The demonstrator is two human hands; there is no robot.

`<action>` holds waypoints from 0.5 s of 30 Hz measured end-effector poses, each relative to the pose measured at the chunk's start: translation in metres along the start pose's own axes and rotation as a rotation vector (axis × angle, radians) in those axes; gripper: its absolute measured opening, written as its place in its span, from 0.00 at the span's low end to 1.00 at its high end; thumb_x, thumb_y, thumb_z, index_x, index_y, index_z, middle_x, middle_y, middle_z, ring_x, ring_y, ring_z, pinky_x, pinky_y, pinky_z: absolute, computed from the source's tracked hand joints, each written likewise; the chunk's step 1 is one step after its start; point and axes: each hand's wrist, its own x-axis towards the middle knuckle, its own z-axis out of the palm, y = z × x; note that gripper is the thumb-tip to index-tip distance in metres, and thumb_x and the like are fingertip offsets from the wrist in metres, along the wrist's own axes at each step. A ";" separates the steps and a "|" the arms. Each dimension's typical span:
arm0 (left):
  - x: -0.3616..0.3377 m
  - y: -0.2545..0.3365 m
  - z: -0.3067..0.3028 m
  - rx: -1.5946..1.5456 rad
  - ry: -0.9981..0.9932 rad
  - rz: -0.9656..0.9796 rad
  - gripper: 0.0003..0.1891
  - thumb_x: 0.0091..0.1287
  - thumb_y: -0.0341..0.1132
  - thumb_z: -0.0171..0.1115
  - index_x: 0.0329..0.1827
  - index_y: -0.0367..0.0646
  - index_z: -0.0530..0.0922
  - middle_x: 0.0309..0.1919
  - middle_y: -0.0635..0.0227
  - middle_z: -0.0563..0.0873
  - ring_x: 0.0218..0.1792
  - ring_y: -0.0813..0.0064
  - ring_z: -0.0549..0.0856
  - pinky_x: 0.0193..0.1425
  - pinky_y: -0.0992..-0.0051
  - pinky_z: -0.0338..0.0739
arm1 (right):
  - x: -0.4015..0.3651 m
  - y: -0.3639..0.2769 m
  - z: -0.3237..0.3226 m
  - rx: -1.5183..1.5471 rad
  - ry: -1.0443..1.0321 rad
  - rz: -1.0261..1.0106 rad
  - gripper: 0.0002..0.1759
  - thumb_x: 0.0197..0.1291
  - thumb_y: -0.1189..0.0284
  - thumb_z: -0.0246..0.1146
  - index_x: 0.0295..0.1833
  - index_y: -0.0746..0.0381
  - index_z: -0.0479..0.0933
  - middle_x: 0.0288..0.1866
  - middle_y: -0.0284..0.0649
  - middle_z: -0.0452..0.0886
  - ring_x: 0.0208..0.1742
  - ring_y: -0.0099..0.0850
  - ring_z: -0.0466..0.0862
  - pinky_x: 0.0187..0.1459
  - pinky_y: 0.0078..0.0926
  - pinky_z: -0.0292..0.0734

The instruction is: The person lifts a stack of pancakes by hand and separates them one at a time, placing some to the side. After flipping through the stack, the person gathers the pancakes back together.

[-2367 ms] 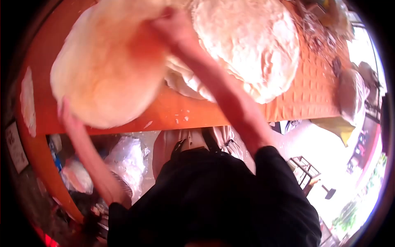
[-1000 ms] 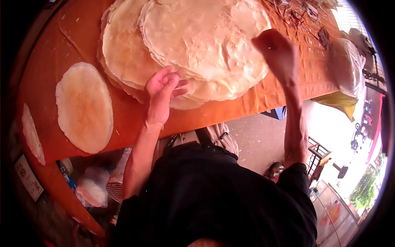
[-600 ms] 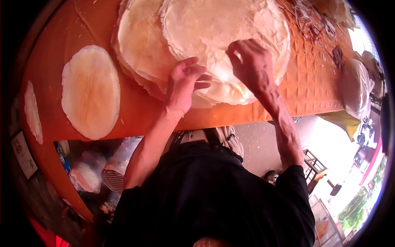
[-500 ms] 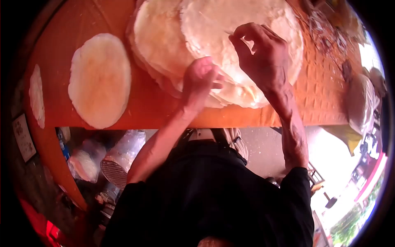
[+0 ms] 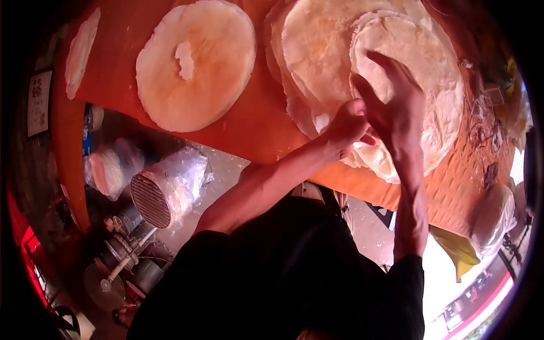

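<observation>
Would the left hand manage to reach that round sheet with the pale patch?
Likely yes: only the edge of the stack and orange tabletop lie between the left hand and the sheet.

I see a ragged pale scrap (image 5: pixel 184 59) now lying on the lone round sheet (image 5: pixel 224 71), plain a moment ago, while over the stacked sheets (image 5: pixel 320 48) the left hand (image 5: pixel 345 127) has drawn right up to the right hand (image 5: pixel 401 102), whose pinched thumb and fingers now stand spread apart.
</observation>
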 end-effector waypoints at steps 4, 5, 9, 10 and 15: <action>0.000 0.015 0.012 -0.002 0.020 -0.043 0.12 0.65 0.27 0.55 0.51 0.39 0.73 0.42 0.66 0.82 0.32 0.79 0.83 0.20 0.81 0.68 | -0.064 0.042 -0.048 -0.278 -0.295 0.342 0.31 0.50 0.61 0.76 0.55 0.68 0.78 0.49 0.52 0.84 0.52 0.48 0.83 0.51 0.40 0.79; 0.002 0.016 0.013 0.017 -0.017 -0.012 0.12 0.67 0.28 0.55 0.53 0.39 0.73 0.43 0.67 0.82 0.30 0.80 0.81 0.20 0.81 0.67 | -0.072 0.050 -0.043 -0.207 -0.251 0.364 0.30 0.50 0.62 0.76 0.55 0.67 0.78 0.48 0.52 0.84 0.51 0.48 0.84 0.50 0.39 0.79; 0.022 0.004 0.019 0.107 -0.140 0.085 0.13 0.69 0.30 0.55 0.55 0.41 0.73 0.49 0.66 0.83 0.38 0.77 0.83 0.32 0.78 0.79 | -0.083 0.071 -0.044 -0.279 -0.156 0.371 0.12 0.59 0.69 0.66 0.49 0.58 0.83 0.42 0.47 0.85 0.41 0.45 0.86 0.42 0.36 0.81; 0.020 0.009 0.020 0.044 -0.155 0.033 0.15 0.69 0.30 0.55 0.58 0.40 0.72 0.51 0.64 0.83 0.41 0.73 0.84 0.39 0.76 0.83 | -0.084 0.085 -0.047 -0.333 -0.198 0.368 0.09 0.62 0.69 0.62 0.46 0.55 0.84 0.40 0.45 0.86 0.39 0.44 0.86 0.40 0.35 0.81; -0.013 0.013 -0.006 0.171 -0.057 -0.029 0.21 0.71 0.33 0.58 0.63 0.33 0.69 0.49 0.58 0.82 0.45 0.71 0.84 0.49 0.72 0.82 | -0.024 0.084 -0.130 -0.625 0.023 0.137 0.09 0.66 0.65 0.59 0.41 0.51 0.86 0.34 0.41 0.86 0.30 0.37 0.87 0.32 0.31 0.82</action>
